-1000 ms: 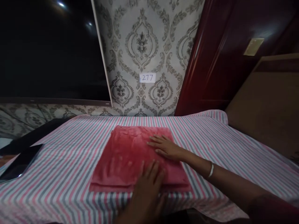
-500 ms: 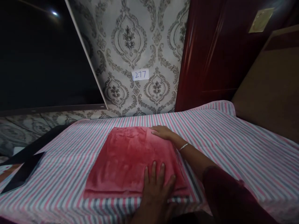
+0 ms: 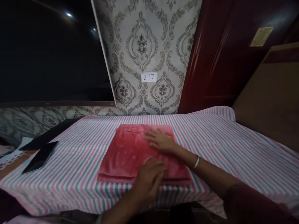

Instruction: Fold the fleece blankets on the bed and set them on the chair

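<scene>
A folded red plush blanket (image 3: pixel 126 152) lies flat on a striped cloth, its folded edge facing me. My right hand (image 3: pixel 161 140), with a pale bracelet at the wrist, rests palm down on the blanket's upper right part, fingers stretched out and slightly blurred. Over the near edge of the blanket is my left hand (image 3: pixel 148 177), its thumb apart from loosely bent, blurred fingers. Whether the left hand touches the blanket is hard to make out. Nothing is held in either hand.
The pink, white and grey striped cloth (image 3: pixel 77 155) covers the table. A dark flat phone-like object (image 3: pixel 40 158) lies at the left. A large dark screen (image 3: pixel 53 56) hangs behind, and a cardboard box (image 3: pixel 271 96) stands at the right.
My right hand has slid from the blanket's far right edge inward and nearer. My left hand's spread fingers have bent and turned to the right. The view has shifted left.
</scene>
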Demonstrator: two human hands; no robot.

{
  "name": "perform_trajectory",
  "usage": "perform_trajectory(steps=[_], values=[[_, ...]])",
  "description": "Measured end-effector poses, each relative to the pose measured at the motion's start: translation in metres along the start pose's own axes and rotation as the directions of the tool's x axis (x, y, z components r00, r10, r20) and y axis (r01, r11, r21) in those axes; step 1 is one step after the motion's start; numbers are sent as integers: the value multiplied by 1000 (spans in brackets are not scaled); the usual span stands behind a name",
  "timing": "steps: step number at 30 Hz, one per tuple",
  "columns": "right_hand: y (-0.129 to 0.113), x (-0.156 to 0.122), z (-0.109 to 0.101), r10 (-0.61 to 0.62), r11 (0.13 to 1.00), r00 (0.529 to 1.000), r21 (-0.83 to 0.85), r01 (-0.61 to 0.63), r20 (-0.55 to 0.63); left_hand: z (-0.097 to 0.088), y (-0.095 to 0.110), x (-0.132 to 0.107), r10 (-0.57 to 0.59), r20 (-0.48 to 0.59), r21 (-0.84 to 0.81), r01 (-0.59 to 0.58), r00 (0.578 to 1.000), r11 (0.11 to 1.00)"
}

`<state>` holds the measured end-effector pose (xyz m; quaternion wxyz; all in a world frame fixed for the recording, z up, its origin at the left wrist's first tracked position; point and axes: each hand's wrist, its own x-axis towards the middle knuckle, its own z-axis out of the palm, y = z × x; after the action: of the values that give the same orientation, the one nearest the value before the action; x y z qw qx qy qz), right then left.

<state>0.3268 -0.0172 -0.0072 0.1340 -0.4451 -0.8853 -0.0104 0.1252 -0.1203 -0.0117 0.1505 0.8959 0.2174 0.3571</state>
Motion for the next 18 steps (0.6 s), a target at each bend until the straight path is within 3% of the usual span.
perform_trajectory(steps=[2,4,7,9,10,12,15,18], values=[[-30,-10,13,-187,979,982,76,187,-6,-31,-13,25,-67,-8,-76,66,998,995],[-48,-17,23,-257,955,966,150,257,-18,-48,-36,53,-59,162,-75,72,985,995],[-56,-20,26,-275,934,961,237,266,7,-48,-79,87,-29,490,35,13,871,999],[-55,-20,23,-259,934,965,265,240,38,-39,-107,98,-28,614,110,-51,788,993],[-54,-20,22,-247,937,968,268,224,54,-34,-120,101,-16,641,129,-88,768,988],[-51,-19,21,-237,941,968,265,209,79,-27,-145,104,49,648,127,-171,760,977],[-49,-18,22,-256,936,961,277,220,102,-26,-177,108,109,598,140,-238,794,961],[-47,-17,22,-270,922,955,319,220,121,-33,-203,116,-59,553,259,-105,831,960]])
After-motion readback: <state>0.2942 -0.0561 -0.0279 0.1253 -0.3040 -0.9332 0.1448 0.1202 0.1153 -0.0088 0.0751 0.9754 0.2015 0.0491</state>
